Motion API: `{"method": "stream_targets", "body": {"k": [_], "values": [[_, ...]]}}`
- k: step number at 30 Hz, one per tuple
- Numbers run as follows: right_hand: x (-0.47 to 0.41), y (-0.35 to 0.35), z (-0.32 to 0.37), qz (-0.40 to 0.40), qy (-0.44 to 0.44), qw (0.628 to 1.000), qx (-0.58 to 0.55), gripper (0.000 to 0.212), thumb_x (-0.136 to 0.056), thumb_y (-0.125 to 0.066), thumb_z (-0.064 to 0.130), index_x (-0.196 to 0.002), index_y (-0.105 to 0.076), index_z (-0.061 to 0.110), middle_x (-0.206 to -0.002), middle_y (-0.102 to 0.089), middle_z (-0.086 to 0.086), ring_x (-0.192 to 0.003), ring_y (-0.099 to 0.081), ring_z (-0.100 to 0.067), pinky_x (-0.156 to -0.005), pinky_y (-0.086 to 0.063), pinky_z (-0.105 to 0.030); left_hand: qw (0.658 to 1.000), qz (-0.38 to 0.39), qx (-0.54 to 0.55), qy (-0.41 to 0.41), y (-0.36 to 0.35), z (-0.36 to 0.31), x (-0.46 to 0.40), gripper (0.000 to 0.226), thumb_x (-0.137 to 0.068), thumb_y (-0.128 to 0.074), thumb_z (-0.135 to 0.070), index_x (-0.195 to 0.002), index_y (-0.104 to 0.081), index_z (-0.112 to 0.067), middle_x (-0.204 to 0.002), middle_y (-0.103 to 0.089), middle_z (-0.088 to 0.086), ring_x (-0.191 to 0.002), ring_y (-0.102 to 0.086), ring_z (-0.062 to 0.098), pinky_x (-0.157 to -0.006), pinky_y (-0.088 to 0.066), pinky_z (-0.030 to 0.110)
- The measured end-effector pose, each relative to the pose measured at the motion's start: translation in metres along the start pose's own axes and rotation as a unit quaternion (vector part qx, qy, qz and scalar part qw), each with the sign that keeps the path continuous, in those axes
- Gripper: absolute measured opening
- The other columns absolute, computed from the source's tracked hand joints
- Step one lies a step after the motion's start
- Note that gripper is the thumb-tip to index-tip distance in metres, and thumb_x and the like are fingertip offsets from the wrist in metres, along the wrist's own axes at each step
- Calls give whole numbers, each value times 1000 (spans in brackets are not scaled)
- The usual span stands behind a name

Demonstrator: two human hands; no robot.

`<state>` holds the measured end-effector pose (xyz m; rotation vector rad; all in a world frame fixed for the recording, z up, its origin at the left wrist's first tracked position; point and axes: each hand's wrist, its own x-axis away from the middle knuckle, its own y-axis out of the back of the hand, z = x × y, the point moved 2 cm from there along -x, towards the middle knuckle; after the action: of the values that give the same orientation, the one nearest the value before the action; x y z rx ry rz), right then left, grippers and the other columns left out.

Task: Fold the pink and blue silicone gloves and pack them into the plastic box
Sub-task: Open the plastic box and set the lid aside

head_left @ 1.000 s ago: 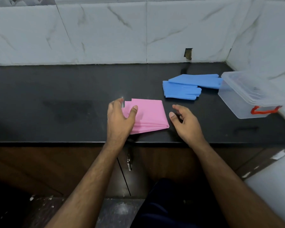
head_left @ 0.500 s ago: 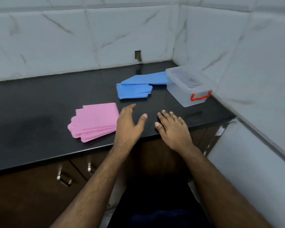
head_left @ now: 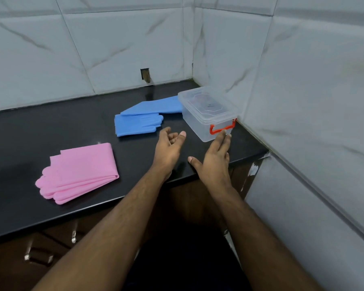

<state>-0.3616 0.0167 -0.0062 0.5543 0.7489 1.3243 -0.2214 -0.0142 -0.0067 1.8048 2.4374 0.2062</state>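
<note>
Nearest, at the worktop's [head_left: 19, 206] front edge, the folded pink gloves [head_left: 80, 171] lie flat toward the left, fingers pointing to the front left corner, with no hand on them; a second ago the left hand rested on this stack and the right hovered just beside it.

Further in, both hands have moved right and away from the pink stack. The left hand [head_left: 168, 148] hangs over the middle of the worktop, empty, its fingers loosely curled and the thumb out, near the blue gloves but apart from them. The right hand [head_left: 215, 162] is flat with straight fingers and holds nothing; its fingertips [head_left: 226, 136] now reach the near end of the plastic box, at the red handle [head_left: 222, 128], where half a second ago they were well short of it. Whether they touch the handle cannot be told.

Beyond the hands, the blue gloves [head_left: 143, 120] lie unfolded, one partly over the other, in the same place as before, the farther one's cuff running up against the box. The plastic box [head_left: 206, 114] stands with its clear lid on in the far right corner of the worktop, close to the tiled walls [head_left: 93, 49].
</note>
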Motion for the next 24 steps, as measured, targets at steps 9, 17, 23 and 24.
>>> {"method": "stream_targets", "body": {"k": [9, 17, 23, 24], "values": [[-46, 5, -15, -18, -19, 1000, -18, 128, -74, -87, 47, -159, 2, 10, -167, 16, -16, -156, -10, -36, -125, -18, -55, 999, -25, 4, -47, -28, -4, -35, 80, -96, -53, -66, -159, -27, -23, -155, -47, 2, -136, -47, 14, -109, -38, 31], [-64, 17, -41, -64, 87, 994, -24, 77, -76, -77, 63, -127, -36, 24, -163, -15, -10, -146, -33, -35, -114, -37, -62, 995, -76, 47, -45, -33, -4, -67, 105, -81, -39, -87, -164, -18, -26, -169, -29, -1, -152, -30, 15, -119, -24, 31], [-76, 24, -52, -31, 104, 987, -118, 112, -79, -61, 78, -160, -12, 17, -165, -26, -4, -150, -33, -26, -116, -36, -57, 968, -150, 184, -81, -28, -6, -82, 54, -91, -37, -78, -120, -62, -41, -128, -68, -8, -122, -62, 13, -111, -47, 42], [-76, 24, -53, -27, 114, 987, -114, 109, -81, -56, 80, -160, -12, 18, -166, -25, -4, -151, -32, -26, -116, -36, -57, 963, -156, 206, -74, -27, -7, -83, 53, -88, -38, -80, -116, -64, -42, -126, -69, -8, -121, -63, 13, -109, -49, 40]]}}
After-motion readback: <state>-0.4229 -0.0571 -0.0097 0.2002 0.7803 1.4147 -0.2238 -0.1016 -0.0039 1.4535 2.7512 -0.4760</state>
